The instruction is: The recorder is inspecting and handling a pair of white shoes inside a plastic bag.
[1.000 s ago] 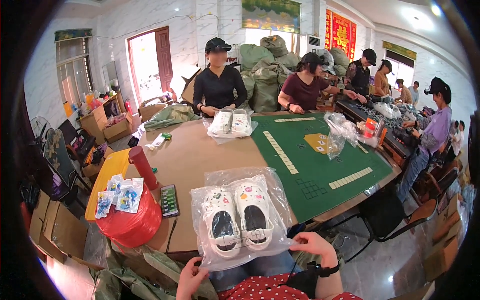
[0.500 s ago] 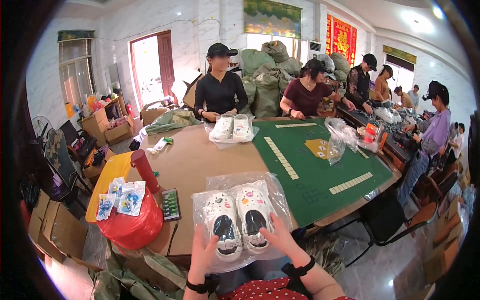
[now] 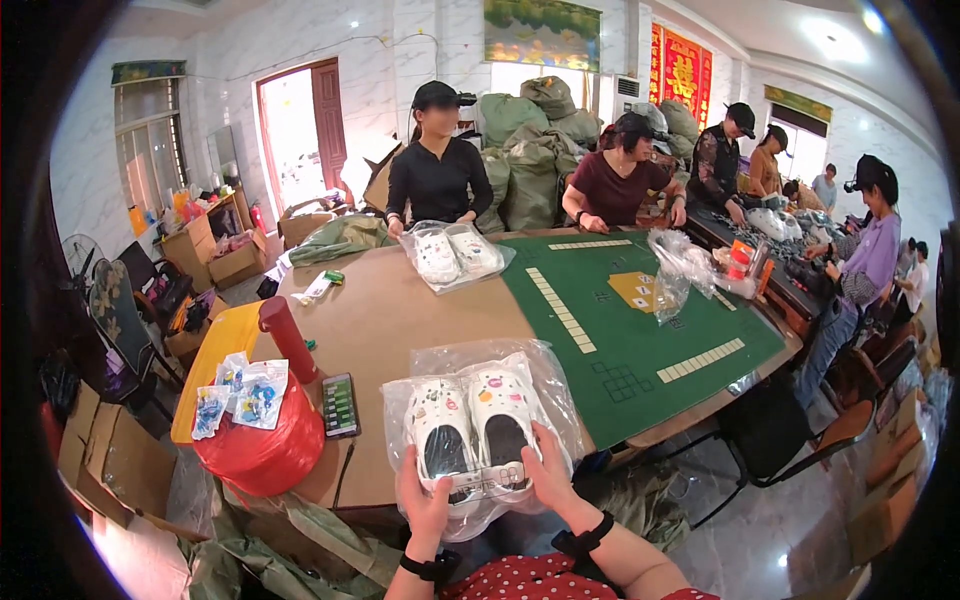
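Note:
A clear plastic bag holding a pair of white clog shoes with small coloured charms lies at the near edge of the brown table. My left hand grips the bag at the heel of the left shoe. My right hand holds the bag at the heel of the right shoe. Both thumbs press on top of the plastic. A black band sits on each wrist.
A phone lies left of the bag beside a red sack topped with small packets. A green mat covers the table's right half. Across the table, a person in black handles another bagged pair. Other people sit and stand at right.
Both my hands came up from the lower edge and took hold of the bag's near end. The bagged shoes shifted slightly toward me and to the right.

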The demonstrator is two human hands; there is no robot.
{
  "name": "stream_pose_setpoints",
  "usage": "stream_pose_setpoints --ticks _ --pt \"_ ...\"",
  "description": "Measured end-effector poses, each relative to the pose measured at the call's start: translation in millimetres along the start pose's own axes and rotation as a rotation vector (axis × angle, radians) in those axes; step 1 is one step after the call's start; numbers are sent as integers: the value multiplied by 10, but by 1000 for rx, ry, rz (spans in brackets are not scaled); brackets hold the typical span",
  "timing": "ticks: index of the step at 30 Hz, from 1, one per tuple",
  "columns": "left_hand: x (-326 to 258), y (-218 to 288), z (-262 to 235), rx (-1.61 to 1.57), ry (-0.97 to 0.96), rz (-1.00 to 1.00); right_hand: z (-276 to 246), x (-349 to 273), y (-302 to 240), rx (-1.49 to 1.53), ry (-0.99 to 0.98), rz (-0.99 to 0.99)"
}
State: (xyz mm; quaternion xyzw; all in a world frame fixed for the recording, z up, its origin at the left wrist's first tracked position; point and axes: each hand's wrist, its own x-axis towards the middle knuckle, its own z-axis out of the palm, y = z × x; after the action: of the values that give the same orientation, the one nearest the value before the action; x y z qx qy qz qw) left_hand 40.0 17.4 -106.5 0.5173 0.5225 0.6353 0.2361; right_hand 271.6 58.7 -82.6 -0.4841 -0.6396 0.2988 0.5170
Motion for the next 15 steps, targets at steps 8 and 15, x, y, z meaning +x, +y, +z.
stream_pose_setpoints --ticks 8,15 --pt "-19 49 -10 -32 -25 -22 -44 -8 -8 -27 -27 -69" --pt "-41 -24 -19 -144 -29 -31 -18 -16 -9 -32 -34 -82"
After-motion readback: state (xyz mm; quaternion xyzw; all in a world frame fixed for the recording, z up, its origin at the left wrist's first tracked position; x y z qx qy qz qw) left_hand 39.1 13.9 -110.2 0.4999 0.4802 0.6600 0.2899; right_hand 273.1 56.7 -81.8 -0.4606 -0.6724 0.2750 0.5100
